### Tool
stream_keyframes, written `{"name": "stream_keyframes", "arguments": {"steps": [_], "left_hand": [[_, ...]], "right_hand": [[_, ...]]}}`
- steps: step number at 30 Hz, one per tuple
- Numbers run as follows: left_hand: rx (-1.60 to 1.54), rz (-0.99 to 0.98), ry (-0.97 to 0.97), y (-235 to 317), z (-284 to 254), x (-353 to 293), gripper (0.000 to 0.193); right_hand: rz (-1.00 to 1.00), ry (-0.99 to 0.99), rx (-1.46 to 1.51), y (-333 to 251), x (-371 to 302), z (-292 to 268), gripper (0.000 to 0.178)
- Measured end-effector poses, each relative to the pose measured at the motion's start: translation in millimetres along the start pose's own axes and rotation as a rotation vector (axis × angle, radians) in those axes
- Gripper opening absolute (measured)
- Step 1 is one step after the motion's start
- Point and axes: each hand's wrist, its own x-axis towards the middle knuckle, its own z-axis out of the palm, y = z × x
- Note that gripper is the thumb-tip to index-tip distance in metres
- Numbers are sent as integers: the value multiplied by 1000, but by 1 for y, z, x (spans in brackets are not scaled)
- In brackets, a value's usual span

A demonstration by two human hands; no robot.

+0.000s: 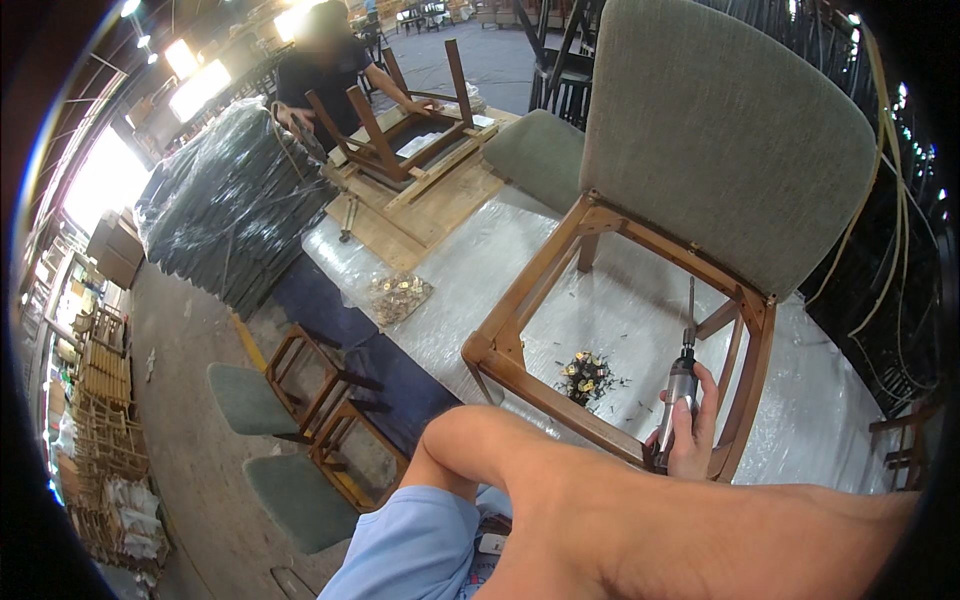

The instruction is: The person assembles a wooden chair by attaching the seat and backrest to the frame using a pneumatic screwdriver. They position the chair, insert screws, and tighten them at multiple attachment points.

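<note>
While the left hand is out of view, its state unknowable, the right hand (pixel 692 430) wraps the driver (pixel 681 382), a hard, probably hefty tool likely best held round its middle, by the chair (pixel 720 130).

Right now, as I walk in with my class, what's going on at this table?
The one visible hand of the person wearing the camera grips a silver and black power driver, its long bit pointing toward the back of a wooden chair. The chair, its seat frame open, stands on a plastic-covered table; whether the bit touches it is unclear. Small dark and yellowish parts lie in a pile. Across from them, a co-worker has a hand on an upturned wooden frame.
</note>
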Motion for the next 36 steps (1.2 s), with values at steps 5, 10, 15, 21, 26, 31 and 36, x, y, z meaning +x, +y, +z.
{"name": "stream_keyframes", "arguments": {"steps": [5, 10, 15, 21, 26, 31, 36], "left_hand": [[1, -4, 7, -1, -2, -3, 34], [-17, 1, 7, -2, -1, -4, 34], [-22, -14, -8, -1, 3, -4, 34], [-5, -9, -22, 0, -4, -3, 35], [-13, -13, -27, -5, 1, -1, 35], [-47, -22, -16, -9, 2, 0, 36], [-18, -29, -21, -6, 2, -3, 37]], "right_hand": [[-6, -17, -19, 2, 1, -1, 49], [10, -51, -22, 2, 2, -3, 50], [-13, -31, -5, 3, 3, -5, 49], [1, -32, 30, -1, 0, 7, 49], [33, -28, 41, -3, -1, 0, 50], [51, -12, 22, -6, 1, -3, 52], [33, -28, 45, -5, -1, -2, 51]]}}
